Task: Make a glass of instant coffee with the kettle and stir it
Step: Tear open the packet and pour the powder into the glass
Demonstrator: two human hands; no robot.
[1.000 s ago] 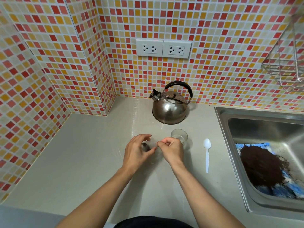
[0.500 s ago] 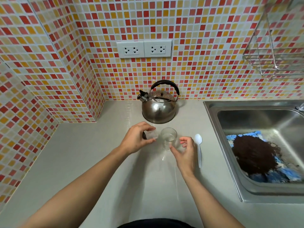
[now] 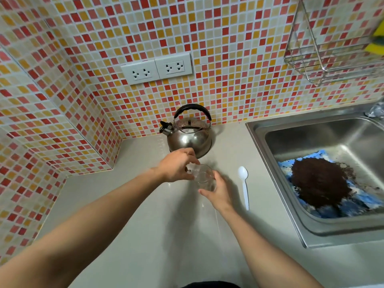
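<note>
The glass (image 3: 204, 178) stood mid-desk, just before the kettle (image 3: 189, 135), steadied by the right hand (image 3: 220, 192) curled around it. The left hand (image 3: 179, 167) pinched a small clear coffee packet (image 3: 192, 169) at its rim, apparently tipping granules in. Next likely needs the kettle lifted and poured. A white spoon (image 3: 244, 186) lay between glass and sink (image 3: 291, 221) on the grey desk (image 3: 124, 215) below mosaic tiles (image 3: 228, 59).

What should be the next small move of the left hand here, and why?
Probably tip the small clear packet further, so the brown granules fall into the glass. The left hand holds it right at the rim, the right hand steadies the glass, and the glass looks empty.
</note>
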